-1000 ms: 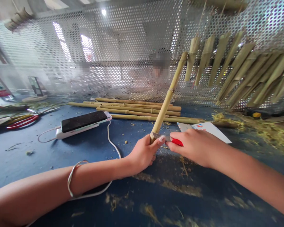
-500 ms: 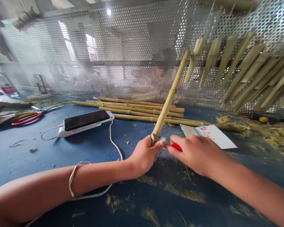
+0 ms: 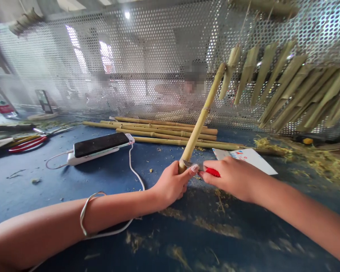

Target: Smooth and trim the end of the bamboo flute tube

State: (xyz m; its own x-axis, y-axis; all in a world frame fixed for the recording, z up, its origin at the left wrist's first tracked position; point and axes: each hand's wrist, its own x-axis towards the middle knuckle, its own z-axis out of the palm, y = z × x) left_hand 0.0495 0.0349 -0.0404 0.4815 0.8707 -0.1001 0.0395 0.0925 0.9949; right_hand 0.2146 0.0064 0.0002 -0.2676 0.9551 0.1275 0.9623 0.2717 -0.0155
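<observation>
A smooth, round, yellow-green bamboo stick, 1 ringed node near mid-length, slants over the blue table — top end up, rightward, toward the far edge. The left hand clasps its base; the right hand grips a red-handled metal knife — blade against the bamboo.

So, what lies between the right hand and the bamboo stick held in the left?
In the head view, the knife blade spans that gap, reaching the stick, with the left thumb alongside.
</observation>
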